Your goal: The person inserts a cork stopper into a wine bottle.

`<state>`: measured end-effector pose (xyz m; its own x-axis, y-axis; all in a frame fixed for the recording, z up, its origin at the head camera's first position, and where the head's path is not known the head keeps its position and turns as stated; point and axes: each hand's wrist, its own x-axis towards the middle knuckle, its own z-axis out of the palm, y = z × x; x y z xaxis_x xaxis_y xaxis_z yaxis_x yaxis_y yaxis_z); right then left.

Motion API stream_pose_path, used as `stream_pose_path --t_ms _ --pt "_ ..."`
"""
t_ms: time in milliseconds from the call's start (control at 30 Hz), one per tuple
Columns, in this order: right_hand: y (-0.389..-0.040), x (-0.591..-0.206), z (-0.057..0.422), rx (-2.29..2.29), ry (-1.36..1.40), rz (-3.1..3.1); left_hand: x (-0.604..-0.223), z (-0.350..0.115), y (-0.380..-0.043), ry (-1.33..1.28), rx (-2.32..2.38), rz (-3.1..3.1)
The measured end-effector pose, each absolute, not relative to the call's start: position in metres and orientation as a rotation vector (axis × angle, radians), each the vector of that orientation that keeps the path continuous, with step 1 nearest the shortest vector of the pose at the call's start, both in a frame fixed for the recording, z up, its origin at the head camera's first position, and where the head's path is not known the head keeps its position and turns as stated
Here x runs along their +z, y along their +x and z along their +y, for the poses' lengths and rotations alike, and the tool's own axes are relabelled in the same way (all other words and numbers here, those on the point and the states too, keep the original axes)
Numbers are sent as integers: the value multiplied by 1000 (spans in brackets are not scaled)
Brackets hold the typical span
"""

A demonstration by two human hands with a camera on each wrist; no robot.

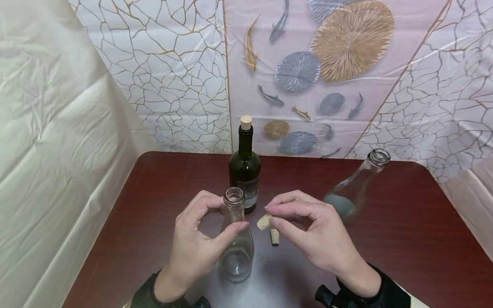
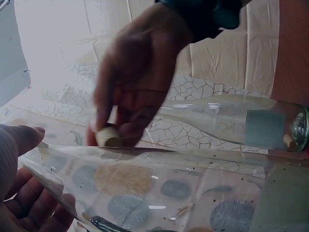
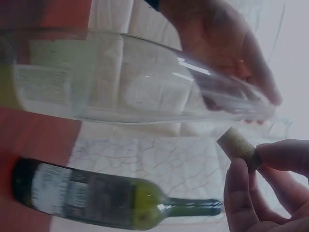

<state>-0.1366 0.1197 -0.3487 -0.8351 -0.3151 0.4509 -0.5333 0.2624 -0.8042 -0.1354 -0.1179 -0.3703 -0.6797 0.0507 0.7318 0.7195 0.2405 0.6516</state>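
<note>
My left hand (image 1: 192, 243) holds a clear glass bottle (image 1: 238, 264) around its neck, thumb in front; the bottle's mouth is uncovered. Between the thumb and fingers of my right hand (image 1: 318, 232) a cork (image 1: 263, 222) is pinched, just right of that bottle's neck and apart from it. The right wrist view shows the pinched cork (image 3: 236, 145) tilted, with one end free. A second cork (image 1: 275, 237) is on the table below my right fingertips. Right behind the held bottle stands a dark green bottle (image 1: 246, 166) with a cork in its mouth.
Another clear bottle (image 1: 356, 187), its mouth uncovered, stands beyond my right hand, which partly hides it. The dark red table (image 1: 407, 238) reaches back to a patterned cloth backdrop (image 1: 181, 82), and a plain pale cloth (image 1: 49, 163) hangs on the left.
</note>
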Motion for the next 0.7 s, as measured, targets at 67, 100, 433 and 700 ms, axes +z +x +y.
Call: stream_pose_path --t_ms 67,100,433,700 --pt "-136 -341 116 1575 846 -2315 -371 -118 -135 -699 -1481 -1928" --pt "-136 -337 114 1559 869 -2312 -371 -118 -135 -698 -1481 -1924" --pt "-142 -300 106 1404 1038 -2271 -372 -118 -136 -709 -1505 -1904" --pt "-144 -270 102 1323 1044 -2254 -374 -119 -137 -705 -1505 -1899"
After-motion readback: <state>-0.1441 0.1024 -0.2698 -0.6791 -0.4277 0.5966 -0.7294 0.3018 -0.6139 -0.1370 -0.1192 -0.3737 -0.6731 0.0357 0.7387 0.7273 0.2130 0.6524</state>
